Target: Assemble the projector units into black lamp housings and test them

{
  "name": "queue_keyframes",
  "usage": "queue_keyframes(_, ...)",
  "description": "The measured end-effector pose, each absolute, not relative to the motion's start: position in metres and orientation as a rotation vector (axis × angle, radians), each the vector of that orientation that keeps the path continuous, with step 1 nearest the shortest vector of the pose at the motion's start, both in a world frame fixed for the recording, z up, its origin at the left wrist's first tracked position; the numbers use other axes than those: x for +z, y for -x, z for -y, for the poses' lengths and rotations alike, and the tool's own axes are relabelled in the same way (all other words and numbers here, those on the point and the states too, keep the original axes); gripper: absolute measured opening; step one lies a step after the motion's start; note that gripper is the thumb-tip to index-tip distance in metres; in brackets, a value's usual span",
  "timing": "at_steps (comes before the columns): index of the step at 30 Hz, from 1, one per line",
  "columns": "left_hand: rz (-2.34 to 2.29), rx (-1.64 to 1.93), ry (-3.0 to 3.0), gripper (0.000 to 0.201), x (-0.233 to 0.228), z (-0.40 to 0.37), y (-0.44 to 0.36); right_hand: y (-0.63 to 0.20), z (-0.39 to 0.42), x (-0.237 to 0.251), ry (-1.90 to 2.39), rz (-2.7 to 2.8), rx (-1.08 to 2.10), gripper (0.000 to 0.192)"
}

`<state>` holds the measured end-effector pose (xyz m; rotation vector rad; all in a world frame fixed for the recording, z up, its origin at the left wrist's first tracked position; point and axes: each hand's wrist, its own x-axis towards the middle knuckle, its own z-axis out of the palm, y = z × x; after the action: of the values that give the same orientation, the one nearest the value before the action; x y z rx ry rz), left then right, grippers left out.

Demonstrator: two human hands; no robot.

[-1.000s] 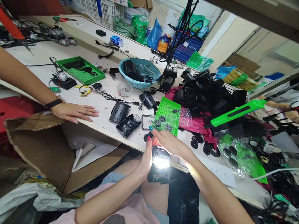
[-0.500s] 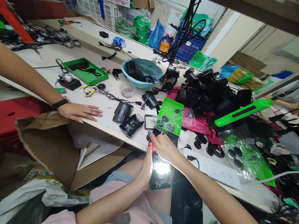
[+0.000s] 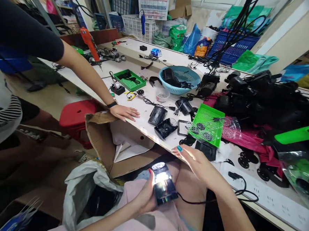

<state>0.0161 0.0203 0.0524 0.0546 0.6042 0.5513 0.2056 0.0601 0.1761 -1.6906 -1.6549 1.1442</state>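
My left hand (image 3: 146, 195) grips a black lamp unit (image 3: 166, 194) above my lap, its light glowing white and washing out detail. A black cord (image 3: 196, 202) runs from the unit to the right, passing by my right forearm. My right hand (image 3: 197, 165) is apart from the lamp, over the table's front edge, with fingers stretched out and nothing in them. Beyond that hand lie a green perforated tray (image 3: 213, 124) with round mesh discs in clear plastic, and a black open housing (image 3: 166, 128).
Another person's hand (image 3: 124, 112) rests flat on the table edge at left. An open cardboard box (image 3: 101, 133) and a white sack (image 3: 74, 187) stand below. A blue basket (image 3: 192, 77), a pile of black housings (image 3: 255, 97) and a white power strip (image 3: 277, 203) are on the table.
My right hand has come off the lamp, its fingers now stretched out. The lamp sits lower and nearer me in my left hand. The view has swung left, showing more of the other person.
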Motion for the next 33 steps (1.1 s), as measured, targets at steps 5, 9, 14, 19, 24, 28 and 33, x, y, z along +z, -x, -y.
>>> queue_keyframes(5,-0.699,0.732,0.141,0.061,0.047,-0.028,-0.002,-0.204,0.002,0.186,1.601,1.474,1.405,0.042)
queue_keyframes(9,-0.678,0.725,0.168,0.067,0.040,-0.025,0.001,-0.195,0.050,0.150,1.688,1.500,1.589,0.046)
queue_keyframes(14,-0.651,0.641,0.159,0.074,0.041,-0.015,0.002,-0.165,0.069,0.051,1.636,1.318,1.655,0.047)
queue_keyframes(19,-0.648,0.577,0.112,0.080,0.043,-0.009,0.007,-0.144,0.058,-0.016,1.736,1.197,1.351,0.038)
queue_keyframes(24,-0.650,0.581,0.089,0.076,0.043,-0.004,0.012,-0.136,0.059,-0.022,1.691,1.176,1.203,0.030)
queue_keyframes(28,-0.620,0.594,0.082,0.071,0.045,0.000,0.014,-0.133,0.064,-0.020,1.674,1.228,1.159,0.029)
queue_keyframes(33,-0.588,0.604,0.083,0.067,0.045,0.002,0.015,-0.131,0.064,-0.024,1.715,1.284,1.117,0.039)
